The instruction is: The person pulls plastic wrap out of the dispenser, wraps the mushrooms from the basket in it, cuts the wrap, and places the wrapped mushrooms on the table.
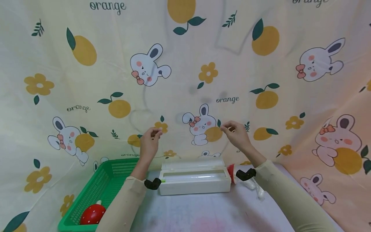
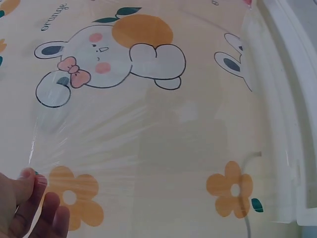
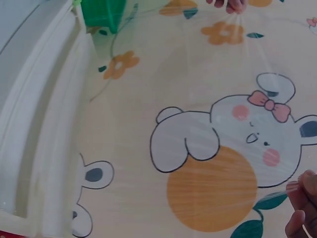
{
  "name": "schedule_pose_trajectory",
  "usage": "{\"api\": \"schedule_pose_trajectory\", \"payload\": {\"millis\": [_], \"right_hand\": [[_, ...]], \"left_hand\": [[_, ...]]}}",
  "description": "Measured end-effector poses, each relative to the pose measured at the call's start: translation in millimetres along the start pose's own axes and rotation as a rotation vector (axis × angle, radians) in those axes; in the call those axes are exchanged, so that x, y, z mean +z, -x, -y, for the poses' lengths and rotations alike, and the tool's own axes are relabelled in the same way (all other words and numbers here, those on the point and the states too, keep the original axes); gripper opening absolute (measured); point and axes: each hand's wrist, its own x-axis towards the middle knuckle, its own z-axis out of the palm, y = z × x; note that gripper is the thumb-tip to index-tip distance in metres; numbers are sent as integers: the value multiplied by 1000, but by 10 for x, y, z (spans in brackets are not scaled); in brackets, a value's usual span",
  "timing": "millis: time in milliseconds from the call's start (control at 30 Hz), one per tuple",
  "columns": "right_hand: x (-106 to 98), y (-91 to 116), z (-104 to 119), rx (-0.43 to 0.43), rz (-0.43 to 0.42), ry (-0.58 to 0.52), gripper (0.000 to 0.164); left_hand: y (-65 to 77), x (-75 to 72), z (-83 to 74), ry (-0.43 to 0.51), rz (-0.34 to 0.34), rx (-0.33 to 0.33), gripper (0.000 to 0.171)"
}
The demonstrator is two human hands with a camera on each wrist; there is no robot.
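A sheet of clear cling film [image 2: 114, 163] stretches upward from a white cling film dispenser [image 1: 195, 187], whose lid [image 1: 192, 163] stands raised at the back. My left hand [image 1: 148, 146] pinches one upper corner of the film between thumb and fingers, and fine creases fan out from that grip in the left wrist view. Level with it, my right hand [image 1: 237, 134] pinches the other upper corner; its fingertips [image 3: 293, 188] show at the right edge of the right wrist view. Both hands are above the dispenser, well apart, with the film spread between them.
Left of the dispenser, a green plastic basket [image 1: 120, 170] holds a red, white-dotted object [image 1: 92, 214]. A red item [image 1: 231, 172] and crumpled clear plastic [image 1: 255, 185] lie by the dispenser's right end. Behind the white table [image 1: 179, 212] hangs a printed cloth [image 1: 185, 93].
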Motion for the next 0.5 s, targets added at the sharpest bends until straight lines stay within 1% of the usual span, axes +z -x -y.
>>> {"api": "schedule_pose_trajectory", "payload": {"millis": [200,333,433,500], "right_hand": [[-36,-59,71,-13,-18,-13,19],[-51,-78,107,-35,-40,-31,19],[-65,-54,121,-53,-56,-38,20],[-80,-13,116,-58,-66,-36,20]], "left_hand": [[-23,-56,-87,11,-26,36,18],[-38,-75,-134,11,-61,67,17],[-10,-70,-154,34,-82,82,15],[36,-63,-159,56,-76,87,15]]}}
